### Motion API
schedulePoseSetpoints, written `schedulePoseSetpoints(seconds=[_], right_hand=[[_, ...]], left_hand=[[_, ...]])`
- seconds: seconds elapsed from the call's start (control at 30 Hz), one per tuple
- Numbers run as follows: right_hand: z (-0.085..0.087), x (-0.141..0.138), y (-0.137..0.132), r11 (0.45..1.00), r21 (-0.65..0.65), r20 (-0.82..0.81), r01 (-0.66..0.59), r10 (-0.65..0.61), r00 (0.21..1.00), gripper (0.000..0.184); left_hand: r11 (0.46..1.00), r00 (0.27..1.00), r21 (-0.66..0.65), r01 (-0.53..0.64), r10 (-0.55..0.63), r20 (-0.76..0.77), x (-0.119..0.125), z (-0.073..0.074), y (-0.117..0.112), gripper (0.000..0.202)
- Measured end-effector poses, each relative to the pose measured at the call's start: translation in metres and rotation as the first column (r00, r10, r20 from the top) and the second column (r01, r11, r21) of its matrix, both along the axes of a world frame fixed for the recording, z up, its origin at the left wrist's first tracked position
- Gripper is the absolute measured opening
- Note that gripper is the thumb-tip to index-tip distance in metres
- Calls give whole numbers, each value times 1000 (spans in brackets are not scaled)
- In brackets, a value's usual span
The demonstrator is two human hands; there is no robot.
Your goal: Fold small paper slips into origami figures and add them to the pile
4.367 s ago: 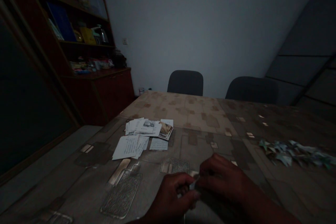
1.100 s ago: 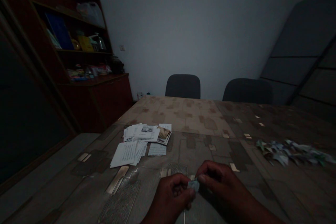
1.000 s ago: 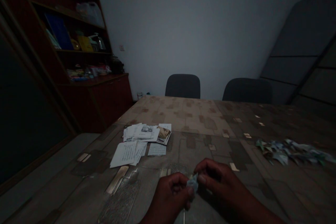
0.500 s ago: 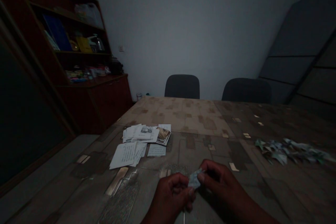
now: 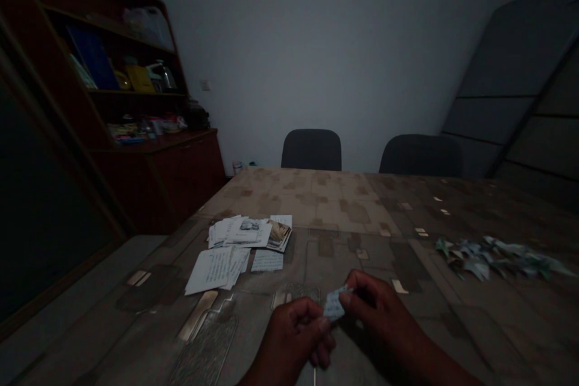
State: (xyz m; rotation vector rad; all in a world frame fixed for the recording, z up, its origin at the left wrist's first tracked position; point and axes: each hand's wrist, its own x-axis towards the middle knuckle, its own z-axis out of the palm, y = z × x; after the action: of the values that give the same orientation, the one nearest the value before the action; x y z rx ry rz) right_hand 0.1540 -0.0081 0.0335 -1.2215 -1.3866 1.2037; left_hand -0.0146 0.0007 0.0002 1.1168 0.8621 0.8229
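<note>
Dim room; brown patchwork-patterned surface point(image 5: 344, 205) fills lower frame, loose white printed paper sheets point(image 5: 239, 244) left of centre. Bottom centre: left hand point(image 5: 294, 338) and right hand point(image 5: 377, 313), both grips pinching small pale folded paper piece point(image 5: 335, 304) just above the surface

**Hidden, cut off, unreadable**

The paper point(image 5: 335, 304) is partly covered where it is pinched by the left hand point(image 5: 294, 338) and right hand point(image 5: 380, 313). Both forearms are cut by the lower edge. Print on the sheets point(image 5: 212, 266) cannot be read. The pile point(image 5: 493, 251) is blurred.
</note>
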Motion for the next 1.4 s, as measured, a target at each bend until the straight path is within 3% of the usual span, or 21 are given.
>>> schedulePoseSetpoints(seconds=[0.13,0.23,0.37,0.47,0.57,0.63,0.73,0.8,0.87,1.0,1.17,1.4], right_hand=[[1,5,1,999,5,-38,-46,47,998,27],[6,10,0,994,53,-100,-98,103,990,24],[13,12,-2,986,33,-136,-165,168,976,43],[14,10,-3,967,52,-159,-251,256,953,33],[10,7,-1,972,75,-140,-224,233,963,28],[7,6,0,981,39,-162,-192,196,967,30],[2,7,1,988,4,-136,-156,155,978,31],[0,7,0,992,-4,-74,-124,123,990,31],[-2,6,0,995,-12,-20,-100,100,995,32],[-6,3,-1,996,-29,20,-87,88,996,37],[-10,5,0,992,-21,31,-127,127,991,49],[-12,4,-2,989,-58,-74,-134,129,989,30]], left_hand=[[999,996,-33,5,-2,87,-1,-1,4,45],[981,963,-179,69,-19,268,-3,0,6,41],[875,888,-385,294,-101,449,-6,2,4,35],[827,856,-429,364,-116,504,-5,-3,2,33],[836,853,-383,394,-177,491,-4,-10,2,33],[892,883,-289,349,-210,419,-3,-12,4,39],[990,966,-91,110,-85,243,-3,-8,6,46],[1000,993,19,-5,3,118,-2,0,5,46],[997,996,-9,-80,80,45,-1,8,2,48],[998,996,-11,-69,68,-59,0,18,-2,43],[998,994,-23,-67,65,-86,0,14,-2,45],[999,999,-6,-50,50,-6,-3,6,0,48]])
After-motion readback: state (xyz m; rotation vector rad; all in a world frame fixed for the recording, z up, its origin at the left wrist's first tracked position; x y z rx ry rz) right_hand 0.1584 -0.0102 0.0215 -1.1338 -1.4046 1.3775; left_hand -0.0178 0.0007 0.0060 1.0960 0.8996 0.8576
